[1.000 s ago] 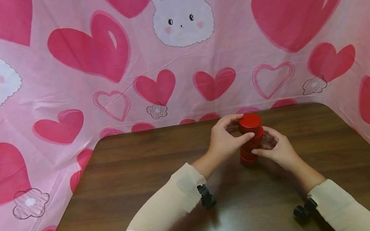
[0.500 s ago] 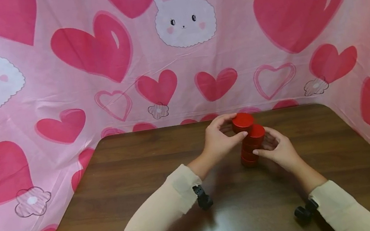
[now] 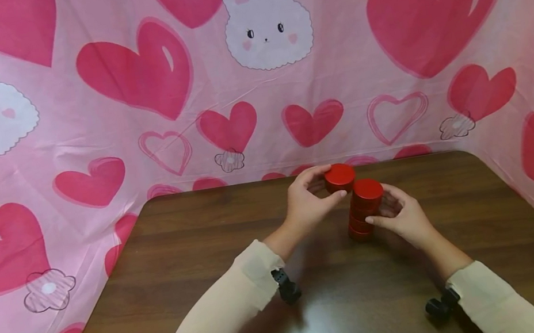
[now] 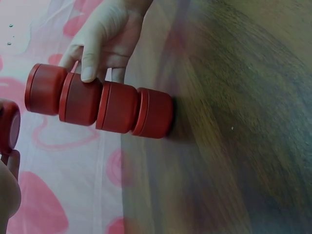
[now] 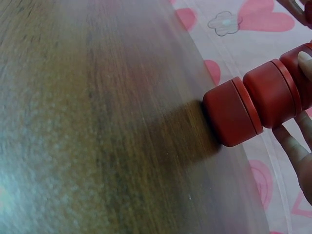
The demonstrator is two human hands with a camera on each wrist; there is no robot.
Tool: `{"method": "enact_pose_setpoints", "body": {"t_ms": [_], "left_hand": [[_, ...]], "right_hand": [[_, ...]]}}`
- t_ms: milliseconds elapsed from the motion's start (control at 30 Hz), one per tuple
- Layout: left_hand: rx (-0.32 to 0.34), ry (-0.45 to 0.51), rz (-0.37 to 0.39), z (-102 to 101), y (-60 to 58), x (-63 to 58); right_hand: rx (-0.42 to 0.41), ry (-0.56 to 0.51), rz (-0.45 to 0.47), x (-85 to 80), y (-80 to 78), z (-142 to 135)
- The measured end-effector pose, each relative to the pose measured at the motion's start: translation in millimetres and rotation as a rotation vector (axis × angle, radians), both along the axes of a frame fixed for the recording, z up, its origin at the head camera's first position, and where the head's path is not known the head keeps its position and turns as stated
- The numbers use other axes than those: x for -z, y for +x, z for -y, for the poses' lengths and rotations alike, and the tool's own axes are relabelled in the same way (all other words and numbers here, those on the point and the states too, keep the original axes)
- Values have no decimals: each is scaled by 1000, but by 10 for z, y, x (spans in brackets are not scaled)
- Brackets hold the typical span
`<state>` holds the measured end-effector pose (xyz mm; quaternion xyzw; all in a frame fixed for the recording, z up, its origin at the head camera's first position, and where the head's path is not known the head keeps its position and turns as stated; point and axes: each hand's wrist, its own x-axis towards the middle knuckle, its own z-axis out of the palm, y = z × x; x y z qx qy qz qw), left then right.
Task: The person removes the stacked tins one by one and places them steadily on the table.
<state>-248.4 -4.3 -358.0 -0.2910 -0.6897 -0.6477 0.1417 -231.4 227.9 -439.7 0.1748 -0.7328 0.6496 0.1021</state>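
Observation:
Several small round red tins with lids stand on top of each other in a stack (image 3: 369, 205) on the table. My right hand (image 3: 406, 220) steadies the stack, thumb on the near side and fingers behind; in the left wrist view the thumb tip (image 4: 88, 73) lies on a tin in the upper part. My left hand (image 3: 306, 201) grips one more red tin (image 3: 339, 176) between thumb and fingers, in the air left of the stack's top and apart from it. The right wrist view shows the stack's lower tins (image 5: 233, 112) and the right hand's fingers (image 5: 292, 146) beneath them.
Brown wood-grain table (image 3: 210, 268) lies under both arms. A pink cloth (image 3: 254, 87) with hearts and rabbits hangs behind and at both sides. Small black cameras (image 3: 286, 287) are strapped at both wrists.
My left hand has carried its tin leftward from above the stack, leaving the lid of the stack's top tin in sight. My right hand stays in place at the stack.

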Motion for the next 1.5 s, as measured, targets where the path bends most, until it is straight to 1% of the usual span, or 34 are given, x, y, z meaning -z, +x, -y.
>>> {"method": "enact_pose_setpoints", "body": {"t_ms": [67,133,333,433,533,767,900,1133,1267,1333,1500], "left_hand": [[-14,3,0,10,-69,90],[-24,3,-1,35,-91,128],[-39,-10,-12,105,-110,208],[-45,-10,-38,131,-115,246],[-48,-3,-45,149,-126,281],[-54,21,-7,180,-144,344],[-66,15,5,198,-129,344],[-64,4,4,256,72,149],[-68,5,4,270,82,169],[-74,-4,5,275,77,198],[-63,-25,29,294,57,269]], "right_hand": [[2,0,0,3,0,1],[8,3,-1,6,1,3],[17,3,-12,11,3,9],[18,8,-12,7,6,10],[23,21,-9,-4,13,8],[26,33,-4,-19,22,8],[24,34,-5,-19,21,8],[25,48,7,-18,20,2],[26,52,17,-23,25,3],[28,54,20,-24,27,4],[35,61,24,-27,31,3]]}}
